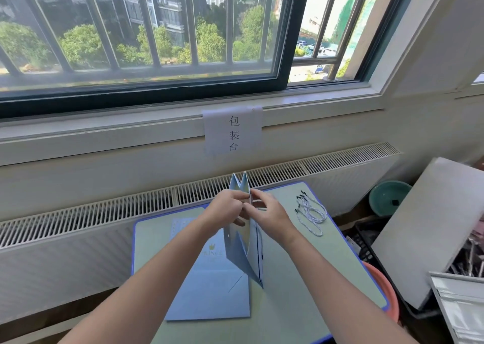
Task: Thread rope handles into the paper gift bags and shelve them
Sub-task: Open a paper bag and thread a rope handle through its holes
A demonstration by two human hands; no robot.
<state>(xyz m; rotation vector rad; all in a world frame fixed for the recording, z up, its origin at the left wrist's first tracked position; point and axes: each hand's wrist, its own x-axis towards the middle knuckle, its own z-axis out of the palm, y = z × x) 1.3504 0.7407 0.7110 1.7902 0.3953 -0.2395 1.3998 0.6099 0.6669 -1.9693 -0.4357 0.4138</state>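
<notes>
A: We see a person at a small blue-edged table [301, 304] beneath a barred window [157, 42], holding a pale blue paper gift bag [245, 241] upright over the tabletop, its gusseted side facing us.

B: Both hands meet at the bag's upper part. We make out the left hand [226, 207] with its fingers curled against the near panel, pinching the paper; the right hand [267, 208] pinches the other side of the same bag, fingers bent toward the left hand's.

A: We cannot tell whether either hand also holds a rope end; the fingertips hide that spot.

B: Under the forearms, we note a second blue bag [209, 294] lying flat on the table, a small crown mark printed on it. It lies just left of the standing bag's lower corner.

A: The rope handles [311, 212], white twisted cords with dark tips, sit in a loose bundle on the table's far right corner, apart from both hands.

B: Behind the table we see a long radiator grille [104, 212] and, taped to the sill, a paper sign [233, 131] with three printed characters.

A: To the right, off the table, we see a green basin [387, 199], a white board [429, 225] leaning over a dark crate [364, 241], and an orange tub [387, 294] at the table's edge.
</notes>
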